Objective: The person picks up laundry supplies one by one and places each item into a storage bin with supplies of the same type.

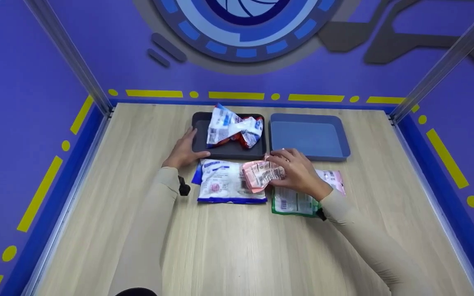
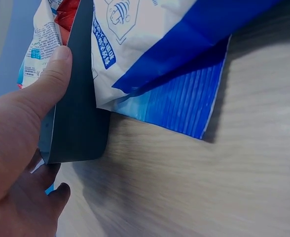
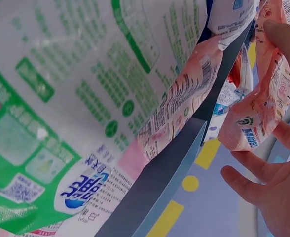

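Note:
My right hand (image 1: pixel 298 172) pinches a crumpled pink packet (image 1: pixel 257 174) by one end, over the right part of a white-and-blue bag (image 1: pixel 222 181). In the right wrist view the packet (image 3: pixel 253 116) bends between thumb and fingertips. My left hand (image 1: pixel 182 151) is spread around the near left corner of a dark grey tray (image 1: pixel 228 156). Its thumb lies along the tray's front wall, as the left wrist view shows, and the other fingers are at the left side. Inside that tray lie red, white and blue packets (image 1: pixel 224 125), partly overlapping.
A blue-grey tray (image 1: pixel 309 157) stands right of the dark one. Under and beside my right forearm lie a green-and-white bag (image 1: pixel 292 201) and a pink-and-white packet (image 1: pixel 333 179). Purple panels (image 1: pixel 237 82) enclose the wooden tabletop (image 1: pixel 228 246) at the back and sides.

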Motion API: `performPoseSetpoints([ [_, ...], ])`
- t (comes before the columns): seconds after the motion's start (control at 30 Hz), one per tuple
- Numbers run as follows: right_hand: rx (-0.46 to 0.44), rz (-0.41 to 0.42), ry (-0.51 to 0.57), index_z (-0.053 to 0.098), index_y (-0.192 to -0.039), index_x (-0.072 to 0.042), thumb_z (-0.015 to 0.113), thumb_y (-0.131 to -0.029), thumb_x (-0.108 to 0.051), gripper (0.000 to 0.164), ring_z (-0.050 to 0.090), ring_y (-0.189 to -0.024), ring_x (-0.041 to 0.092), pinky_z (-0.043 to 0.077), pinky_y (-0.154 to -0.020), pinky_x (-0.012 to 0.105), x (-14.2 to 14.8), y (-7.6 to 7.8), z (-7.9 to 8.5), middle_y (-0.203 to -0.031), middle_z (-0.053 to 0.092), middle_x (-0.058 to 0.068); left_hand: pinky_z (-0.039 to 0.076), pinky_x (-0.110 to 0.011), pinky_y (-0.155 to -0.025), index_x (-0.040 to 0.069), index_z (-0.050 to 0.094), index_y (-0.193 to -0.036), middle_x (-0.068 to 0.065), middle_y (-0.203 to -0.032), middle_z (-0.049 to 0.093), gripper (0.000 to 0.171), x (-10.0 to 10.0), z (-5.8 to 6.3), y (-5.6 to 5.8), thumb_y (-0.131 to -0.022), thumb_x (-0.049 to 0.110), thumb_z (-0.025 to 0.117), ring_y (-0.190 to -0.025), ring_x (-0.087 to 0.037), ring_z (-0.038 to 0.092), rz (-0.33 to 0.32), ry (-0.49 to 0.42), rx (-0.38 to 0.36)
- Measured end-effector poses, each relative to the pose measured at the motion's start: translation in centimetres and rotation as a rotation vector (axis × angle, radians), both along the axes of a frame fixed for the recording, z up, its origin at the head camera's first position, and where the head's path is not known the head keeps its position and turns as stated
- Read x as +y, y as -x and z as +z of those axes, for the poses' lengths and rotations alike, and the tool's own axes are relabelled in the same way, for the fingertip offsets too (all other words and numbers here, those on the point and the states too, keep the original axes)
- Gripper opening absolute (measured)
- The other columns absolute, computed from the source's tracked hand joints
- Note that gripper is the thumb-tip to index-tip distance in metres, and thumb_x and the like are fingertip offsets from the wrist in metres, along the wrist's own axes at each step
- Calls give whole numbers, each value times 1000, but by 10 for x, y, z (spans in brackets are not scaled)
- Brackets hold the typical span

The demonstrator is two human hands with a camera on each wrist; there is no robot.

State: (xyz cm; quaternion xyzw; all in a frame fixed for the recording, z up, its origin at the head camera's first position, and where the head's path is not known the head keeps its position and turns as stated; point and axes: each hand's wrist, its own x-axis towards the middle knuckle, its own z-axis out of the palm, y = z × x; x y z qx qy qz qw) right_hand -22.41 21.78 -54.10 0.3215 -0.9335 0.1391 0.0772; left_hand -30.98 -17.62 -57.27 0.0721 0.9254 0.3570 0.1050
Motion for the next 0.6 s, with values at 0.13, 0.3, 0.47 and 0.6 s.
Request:
performPoseSetpoints([
  [0.13, 14, -9, -2, 65, -139, -24, 82, -81, -57, 70, 51, -123, 32, 51, -97, 54, 4, 3, 0, -142, 59, 4, 17, -51, -126, 6, 15, -165, -15, -172, 5, 105, 0, 0, 1, -90, 40, 80, -157, -35, 10, 0, 2, 1],
  [0.3, 16, -34, -7, 65, -137, -25, 81, -81, -60, 69, 52, -120, 31, 52, -96, 53, 7, 6, 0, -141, 59, 4, 17, -50, -126, 6, 18, -165, -14, -172, 6, 102, -1, -1, 0, -91, 40, 80, -157, -35, 10, 8, -2, 2],
  [0.47, 23, -48, -1, 65, -136, -24, 80, -80, -62, 69, 53, -122, 33, 51, -98, 56, 9, 8, 2, -141, 59, 5, 18, -50, -125, 4, 20, -164, -15, -172, 7, 101, 0, -1, 0, -91, 40, 79, -157, -35, 11, 5, 10, 11],
  [0.6, 28, -51, 12, 65, -136, -23, 78, -80, -66, 72, 52, -123, 34, 50, -98, 57, 11, 10, 3, -140, 59, 6, 18, -50, -125, 5, 20, -164, -14, -172, 7, 101, 1, 1, -1, -90, 42, 79, -157, -35, 11, 13, 26, 5],
])
